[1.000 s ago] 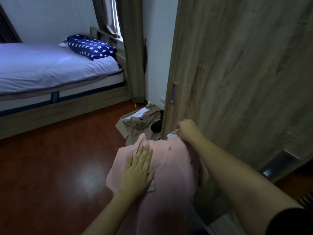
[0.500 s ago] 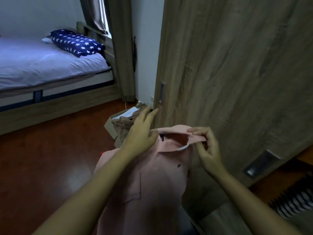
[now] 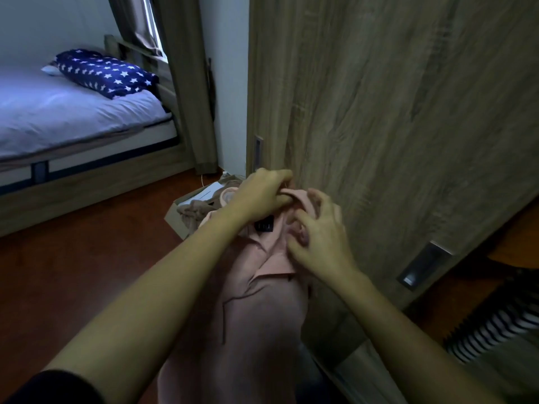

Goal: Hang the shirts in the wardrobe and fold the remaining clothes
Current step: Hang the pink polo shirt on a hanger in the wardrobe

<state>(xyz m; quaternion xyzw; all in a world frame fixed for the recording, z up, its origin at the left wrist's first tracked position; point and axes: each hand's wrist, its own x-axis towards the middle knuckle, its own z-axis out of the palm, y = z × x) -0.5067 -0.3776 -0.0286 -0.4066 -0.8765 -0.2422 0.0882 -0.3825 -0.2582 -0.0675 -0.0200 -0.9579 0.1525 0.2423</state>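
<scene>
While the left hand (image 3: 262, 193) grips the pink shirt (image 3: 256, 316) at the collar, the right hand (image 3: 319, 240) pinches beside.

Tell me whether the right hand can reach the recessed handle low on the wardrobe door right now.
Probably yes: the recessed handle sits on the wardrobe door just right of the right hand, nothing between. But that hand grips the pink shirt by its collar, so it must let go first.
</scene>
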